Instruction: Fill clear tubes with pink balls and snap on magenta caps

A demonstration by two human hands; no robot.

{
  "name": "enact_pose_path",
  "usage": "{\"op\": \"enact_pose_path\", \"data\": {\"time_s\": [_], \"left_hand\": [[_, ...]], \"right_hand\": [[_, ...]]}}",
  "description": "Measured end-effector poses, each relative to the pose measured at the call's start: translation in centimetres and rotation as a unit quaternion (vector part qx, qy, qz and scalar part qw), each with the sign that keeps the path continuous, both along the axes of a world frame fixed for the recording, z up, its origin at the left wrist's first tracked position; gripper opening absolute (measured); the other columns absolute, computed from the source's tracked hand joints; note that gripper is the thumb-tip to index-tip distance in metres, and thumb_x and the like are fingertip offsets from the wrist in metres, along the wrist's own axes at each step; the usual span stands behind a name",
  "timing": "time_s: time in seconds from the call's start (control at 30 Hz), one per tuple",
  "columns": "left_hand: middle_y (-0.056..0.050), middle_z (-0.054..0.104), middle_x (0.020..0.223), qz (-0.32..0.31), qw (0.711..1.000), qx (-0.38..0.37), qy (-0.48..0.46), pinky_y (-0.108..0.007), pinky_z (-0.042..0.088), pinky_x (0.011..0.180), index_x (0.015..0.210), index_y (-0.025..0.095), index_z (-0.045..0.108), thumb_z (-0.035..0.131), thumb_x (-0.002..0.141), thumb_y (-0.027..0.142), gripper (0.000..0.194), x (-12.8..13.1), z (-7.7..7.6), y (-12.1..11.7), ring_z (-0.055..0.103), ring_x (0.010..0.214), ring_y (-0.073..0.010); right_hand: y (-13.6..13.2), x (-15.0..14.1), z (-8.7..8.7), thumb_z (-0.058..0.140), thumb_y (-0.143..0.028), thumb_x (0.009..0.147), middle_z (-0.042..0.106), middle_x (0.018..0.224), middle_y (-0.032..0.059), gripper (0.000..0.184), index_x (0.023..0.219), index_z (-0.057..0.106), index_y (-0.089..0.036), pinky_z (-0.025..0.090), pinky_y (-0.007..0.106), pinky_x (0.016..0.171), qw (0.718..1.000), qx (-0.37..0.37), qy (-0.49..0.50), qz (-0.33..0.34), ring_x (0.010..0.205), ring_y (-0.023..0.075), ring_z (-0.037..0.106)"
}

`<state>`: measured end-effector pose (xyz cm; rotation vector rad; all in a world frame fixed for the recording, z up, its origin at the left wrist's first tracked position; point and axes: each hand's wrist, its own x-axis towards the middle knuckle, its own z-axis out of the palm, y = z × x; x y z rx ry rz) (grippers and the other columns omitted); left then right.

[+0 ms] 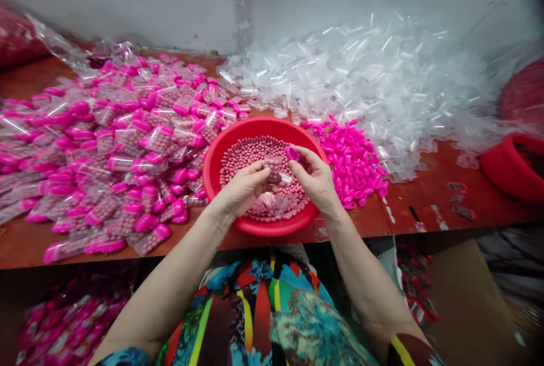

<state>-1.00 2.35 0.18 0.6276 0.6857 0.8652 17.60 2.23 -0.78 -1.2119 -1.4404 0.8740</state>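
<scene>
Over a red basin (263, 230) of small pink beads (242, 156), my left hand (246, 184) grips a small clear plastic container (274, 166) with pink beads inside. Just right of it, my right hand (313, 179) pinches a bright pink cap (292, 153) between thumb and fingertips. Cap and container are close but apart. More clear containers (272, 205) lie on the beads beneath my hands. A heap of loose pink caps (348, 156) touches the basin's right side.
Many filled, pink-capped containers (140, 139) are piled on the red table (408, 207) at left. Clear empty containers (374, 77) form a big heap at back right. Another red tub (505, 167) stands at far right. Below the table are more pink-capped items (72, 326).
</scene>
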Motion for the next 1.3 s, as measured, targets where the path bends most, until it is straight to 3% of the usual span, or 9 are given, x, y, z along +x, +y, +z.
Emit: {"op": "enact_pose_path", "data": {"time_s": [0.07, 0.13, 0.27, 0.43, 0.53, 0.67, 0.9, 1.3], "left_hand": [[-0.008, 0.074, 0.097, -0.007, 1.000, -0.003, -0.012, -0.028, 0.055, 0.077, 0.105, 0.013, 0.074, 0.077, 0.085, 0.024, 0.023, 0.0, -0.3, 0.0, 0.070, 0.083, -0.0153], [-0.008, 0.074, 0.100, -0.011, 1.000, 0.004, -0.022, -0.028, 0.055, 0.077, 0.106, 0.012, 0.075, 0.079, 0.083, 0.025, 0.027, 0.0, -0.8, 0.1, 0.070, 0.085, -0.0160], [-0.007, 0.073, 0.095, -0.006, 1.000, 0.009, -0.018, -0.027, 0.053, 0.073, 0.105, 0.012, 0.075, 0.081, 0.081, 0.028, 0.029, 0.0, -1.6, 0.2, 0.069, 0.083, -0.0161], [-0.006, 0.071, 0.093, 0.011, 1.000, -0.001, -0.011, -0.024, 0.050, 0.073, 0.102, 0.012, 0.076, 0.083, 0.078, 0.024, 0.028, 0.1, -1.5, 0.1, 0.065, 0.081, -0.0127], [-0.007, 0.071, 0.093, 0.002, 1.000, -0.003, -0.009, -0.024, 0.049, 0.072, 0.102, 0.012, 0.075, 0.082, 0.078, 0.023, 0.028, 0.2, -1.2, -0.1, 0.065, 0.083, -0.0135], [-0.006, 0.070, 0.092, -0.005, 1.000, 0.006, 0.003, -0.023, 0.048, 0.068, 0.101, 0.012, 0.075, 0.083, 0.078, 0.026, 0.028, 0.2, -0.9, -0.3, 0.063, 0.081, -0.0129], [-0.003, 0.069, 0.088, 0.025, 1.000, 0.005, 0.015, -0.019, 0.044, 0.060, 0.101, 0.014, 0.075, 0.085, 0.077, 0.032, 0.031, 0.2, -0.9, -1.3, 0.060, 0.071, -0.0085], [-0.003, 0.068, 0.088, 0.051, 0.997, -0.045, -0.032, -0.020, 0.046, 0.055, 0.100, 0.013, 0.073, 0.087, 0.075, 0.029, 0.033, 1.3, -0.8, -2.9, 0.064, 0.067, -0.0102]], "right_hand": [[-0.4, -0.1, 0.7, 0.058, -0.025, 0.096, 0.072, 0.127, 0.0086, 0.034, 0.128, 0.066, -0.023, 0.050, 0.042, 0.110, 0.991, 0.081, -0.103, 0.012, 0.118, 0.0207, 0.067], [-0.6, 0.0, 1.1, 0.052, -0.018, 0.097, 0.073, 0.123, 0.0109, 0.037, 0.130, 0.067, -0.021, 0.051, 0.044, 0.109, 0.964, 0.146, -0.221, 0.021, 0.118, 0.0234, 0.066], [-1.2, 0.1, 1.0, 0.048, -0.013, 0.097, 0.071, 0.118, 0.0147, 0.043, 0.137, 0.063, -0.018, 0.054, 0.047, 0.105, 0.921, 0.191, -0.338, 0.025, 0.116, 0.0275, 0.066], [-1.8, -0.2, 0.7, 0.053, -0.023, 0.100, 0.071, 0.124, 0.0140, 0.037, 0.135, 0.062, -0.019, 0.056, 0.043, 0.102, 0.957, 0.151, -0.244, 0.055, 0.116, 0.0242, 0.068], [-1.9, -0.4, 0.7, 0.053, -0.027, 0.102, 0.076, 0.117, 0.0092, 0.027, 0.123, 0.068, -0.021, 0.058, 0.041, 0.099, 0.979, 0.111, -0.169, 0.021, 0.110, 0.0216, 0.071], [-1.8, -0.7, 0.7, 0.060, -0.029, 0.099, 0.076, 0.112, 0.0087, 0.021, 0.116, 0.070, -0.022, 0.057, 0.041, 0.098, 0.979, 0.125, -0.163, -0.015, 0.106, 0.0218, 0.071], [-2.3, -0.8, 1.2, 0.061, -0.031, 0.099, 0.077, 0.116, 0.0081, 0.022, 0.116, 0.071, -0.021, 0.056, 0.039, 0.098, 0.990, 0.058, -0.121, 0.039, 0.108, 0.0207, 0.071], [-3.6, -2.2, 0.5, 0.062, -0.022, 0.096, 0.074, 0.098, 0.0047, 0.010, 0.099, 0.072, -0.023, 0.056, 0.036, 0.088, 0.991, 0.086, -0.094, -0.045, 0.095, 0.0188, 0.070]]}}
